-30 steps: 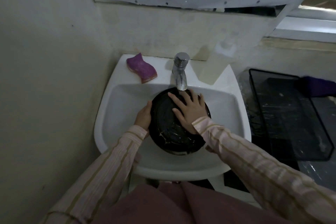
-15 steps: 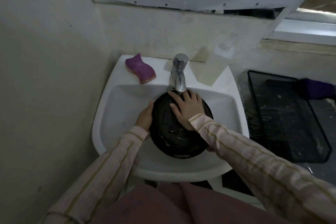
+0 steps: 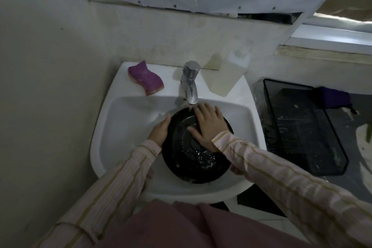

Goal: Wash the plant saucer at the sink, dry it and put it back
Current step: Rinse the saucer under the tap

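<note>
1. low in the centre of the frame, inside the white sink point(image 3: 104, 127), the black plant saucer point(image 3: 193, 159) is wet, with water glinting in its well.
2. the left hand point(image 3: 159, 132) clasps the saucer's left rim; the right hand point(image 3: 209, 127) lies flat on its inner face, fingers point(image 3: 203, 109) straight and spread, holding nothing.
3. just above, the tap point(image 3: 190, 82) appears to run onto the far rim.
4. up left, a purple sponge point(image 3: 145, 80) lies on the sink ledge.
5. washing looks under way; drying and putting back are left.

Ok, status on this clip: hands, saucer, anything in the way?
Left hand holds saucer at left rim, in sink below tap. Right hand flat on its inner face. Sponge on ledge, nothing blocking.
</note>
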